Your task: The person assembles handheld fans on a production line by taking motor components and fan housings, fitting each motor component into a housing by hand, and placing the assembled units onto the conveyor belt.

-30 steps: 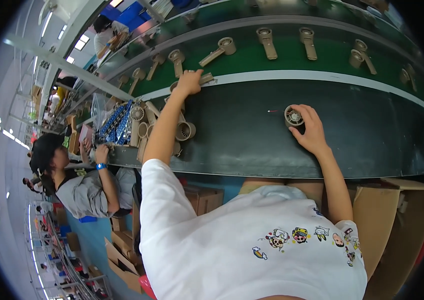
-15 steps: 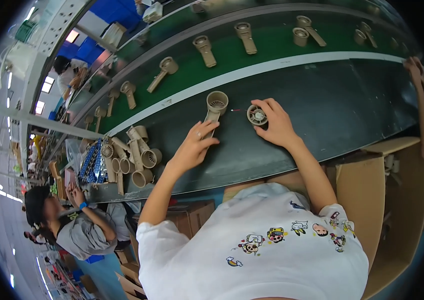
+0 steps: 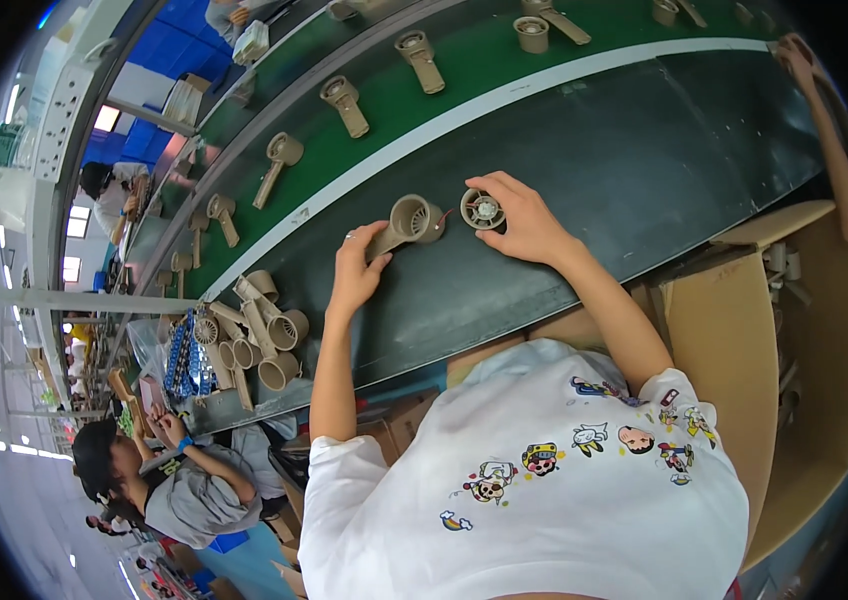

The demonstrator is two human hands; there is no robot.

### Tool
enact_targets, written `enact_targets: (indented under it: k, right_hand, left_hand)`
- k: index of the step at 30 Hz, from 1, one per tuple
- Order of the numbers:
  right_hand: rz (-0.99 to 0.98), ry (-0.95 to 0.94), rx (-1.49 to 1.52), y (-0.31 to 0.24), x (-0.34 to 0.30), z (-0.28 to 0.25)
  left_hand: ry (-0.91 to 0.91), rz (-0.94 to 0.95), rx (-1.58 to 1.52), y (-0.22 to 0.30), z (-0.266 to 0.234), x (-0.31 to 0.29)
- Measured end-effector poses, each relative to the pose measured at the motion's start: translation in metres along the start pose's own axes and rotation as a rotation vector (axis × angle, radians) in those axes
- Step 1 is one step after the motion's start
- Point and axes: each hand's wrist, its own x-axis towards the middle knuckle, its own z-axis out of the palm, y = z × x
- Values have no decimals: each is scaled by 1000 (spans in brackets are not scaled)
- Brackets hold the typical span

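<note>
My left hand point(image 3: 353, 272) grips the handle of a beige fan housing point(image 3: 414, 222), a short tube with a slatted grille inside and a handle running toward the left. In my right hand point(image 3: 536, 228), between thumb and fingers, is a round beige fan part point(image 3: 483, 209) with a pale motor at its centre. A thin red wire point(image 3: 444, 217) shows in the narrow gap between the two pieces. Both are held over the dark bench point(image 3: 584, 180), with the housing's round end near the fan part.
Several beige housings point(image 3: 269, 330) lie piled at left, beside blue-patterned material point(image 3: 185, 350). Beyond the bench, a green conveyor point(image 3: 484, 60) carries more fan pieces. A cardboard box point(image 3: 719, 345) stands at right. One co-worker point(image 3: 194, 500) sits at left; another person's arm point(image 3: 829, 140) reaches in at far right.
The housing has swung so its handle points left, and my left hand has moved left along with it. My right hand has brought the fan part closer to the housing. The view has shifted.
</note>
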Motion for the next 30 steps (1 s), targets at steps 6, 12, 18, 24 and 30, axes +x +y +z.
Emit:
enact_targets:
  k: [6,12,18,24,30]
  right_hand:
    - [118,156,120,-27,-18,-25]
    - [15,144,215,-61,-29,-32]
    - [-76,115,148,-82,-32,-20]
    - [-208,130,114,-95,-28,-6]
    - [-249,186,51,-97,-31,3]
  left_hand:
    - [-66,-39,-77,7,0,-12]
    - [-82,-6,-36,42,9,-25]
    - [131,90,-127,79,-2,-35]
    - [10,148,-372,100,-4,-35]
    - [-52,-63,-1060,105,5,-46]
